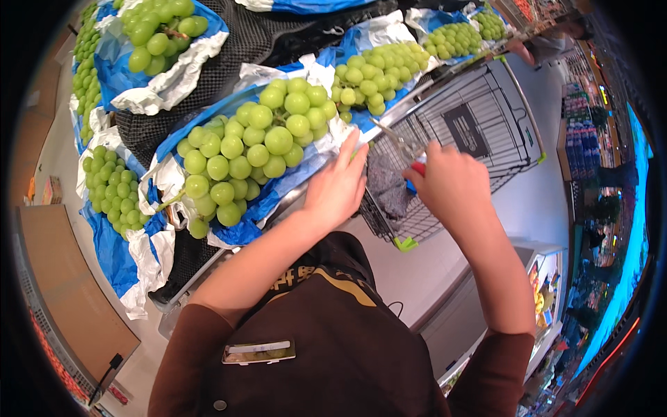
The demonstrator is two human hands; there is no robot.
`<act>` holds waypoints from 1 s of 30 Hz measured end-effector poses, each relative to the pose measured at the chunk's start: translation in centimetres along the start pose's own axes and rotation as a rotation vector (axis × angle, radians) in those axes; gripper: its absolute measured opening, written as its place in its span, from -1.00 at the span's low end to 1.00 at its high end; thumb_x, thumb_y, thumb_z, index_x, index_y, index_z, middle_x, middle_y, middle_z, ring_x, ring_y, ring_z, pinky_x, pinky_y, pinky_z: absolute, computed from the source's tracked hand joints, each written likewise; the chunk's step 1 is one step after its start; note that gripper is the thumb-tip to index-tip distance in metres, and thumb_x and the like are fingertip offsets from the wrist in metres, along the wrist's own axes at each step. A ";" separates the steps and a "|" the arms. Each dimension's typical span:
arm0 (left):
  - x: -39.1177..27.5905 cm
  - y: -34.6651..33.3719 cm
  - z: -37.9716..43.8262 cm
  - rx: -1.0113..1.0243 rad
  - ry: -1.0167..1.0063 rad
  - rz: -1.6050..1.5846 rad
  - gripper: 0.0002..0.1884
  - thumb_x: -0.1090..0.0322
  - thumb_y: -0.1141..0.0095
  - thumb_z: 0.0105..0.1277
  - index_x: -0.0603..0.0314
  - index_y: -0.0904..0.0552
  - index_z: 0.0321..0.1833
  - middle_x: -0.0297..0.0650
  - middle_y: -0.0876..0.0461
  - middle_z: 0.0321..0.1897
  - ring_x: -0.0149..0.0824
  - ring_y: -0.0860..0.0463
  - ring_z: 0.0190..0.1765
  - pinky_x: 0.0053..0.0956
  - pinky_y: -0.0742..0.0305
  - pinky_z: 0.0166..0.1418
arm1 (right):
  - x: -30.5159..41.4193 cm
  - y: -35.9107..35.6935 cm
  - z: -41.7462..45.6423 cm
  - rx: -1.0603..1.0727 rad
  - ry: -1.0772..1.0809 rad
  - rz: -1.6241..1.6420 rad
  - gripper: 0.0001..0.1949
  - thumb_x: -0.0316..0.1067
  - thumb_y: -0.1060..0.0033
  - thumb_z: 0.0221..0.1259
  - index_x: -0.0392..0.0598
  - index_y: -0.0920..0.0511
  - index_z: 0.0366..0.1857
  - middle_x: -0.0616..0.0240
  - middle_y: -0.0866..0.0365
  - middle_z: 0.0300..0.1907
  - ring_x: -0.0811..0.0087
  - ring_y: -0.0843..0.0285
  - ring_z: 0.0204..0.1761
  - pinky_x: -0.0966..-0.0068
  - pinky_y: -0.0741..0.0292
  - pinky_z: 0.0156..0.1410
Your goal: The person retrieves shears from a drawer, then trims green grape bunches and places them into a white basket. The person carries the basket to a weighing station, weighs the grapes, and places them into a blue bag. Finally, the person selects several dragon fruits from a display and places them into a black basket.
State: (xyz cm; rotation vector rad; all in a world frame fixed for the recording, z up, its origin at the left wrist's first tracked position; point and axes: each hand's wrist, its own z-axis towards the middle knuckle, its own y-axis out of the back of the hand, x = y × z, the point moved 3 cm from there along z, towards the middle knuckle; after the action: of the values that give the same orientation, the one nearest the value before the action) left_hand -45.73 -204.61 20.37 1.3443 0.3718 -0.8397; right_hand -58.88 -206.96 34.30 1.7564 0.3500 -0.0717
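My right hand (453,182) grips a pair of scissors (398,136) with a red handle. The metal blades point up and left towards my other hand. My left hand (336,182) is beside the front edge of the grape display, fingers stretched up and right. A small green bit shows between its fingers, mostly hidden, so its hold is unclear. Just left of that hand, a large bunch of green grapes (250,146) lies on blue and white wrapping paper (182,120), its stem pointing towards the lower left. A second bunch (378,75) rests beyond my fingertips.
More wrapped grape bunches (115,190) lie on black mesh (224,68). A wire shopping cart (469,130) with green corner pieces stands at the right, holding a grey bundle (388,187). A cardboard box (73,281) is at the left. Another person's arm (521,52) shows at the upper right.
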 end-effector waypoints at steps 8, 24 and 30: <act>-1.2 3.5 -7.3 0.007 0.144 -0.164 -0.70 0.25 -0.10 0.32 0.11 -0.44 0.07 -0.15 -0.54 0.03 -0.03 -0.61 -0.04 -0.21 -0.54 -0.06 | -5.3 -8.3 -4.0 -0.009 0.151 0.236 -0.60 -0.22 -0.34 -0.12 -0.07 -0.54 -0.12 0.16 -0.55 -0.22 0.15 -0.50 -0.06 0.25 -0.40 0.03; -4.0 5.5 -16.5 -0.574 0.567 -0.002 -0.84 0.46 -0.08 0.30 0.20 -0.53 -0.08 -0.15 -0.58 -0.13 -0.12 -0.64 -0.24 -0.35 -0.55 -0.25 | 3.0 -20.4 -4.1 0.608 0.796 0.769 -0.43 -0.20 -0.27 0.06 -0.12 -0.39 0.21 0.00 -0.48 0.00 0.02 -0.45 0.11 0.26 -0.40 0.21; -5.1 4.1 -20.5 -0.757 0.717 0.009 -0.81 0.49 -0.08 0.31 0.24 -0.54 -0.03 -0.15 -0.56 -0.12 -0.26 -0.65 -0.28 -0.47 -0.53 -0.29 | 5.9 -18.8 -4.1 0.448 1.086 0.747 -0.45 -0.25 -0.30 0.11 -0.12 -0.36 0.20 0.06 -0.47 -0.12 0.04 -0.48 -0.03 0.31 -0.44 0.11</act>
State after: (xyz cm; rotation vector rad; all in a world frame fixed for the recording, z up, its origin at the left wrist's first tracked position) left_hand -41.62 -183.58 22.15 0.8751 1.1159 -0.1234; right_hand -58.95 -198.65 16.02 2.1283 0.4335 1.4722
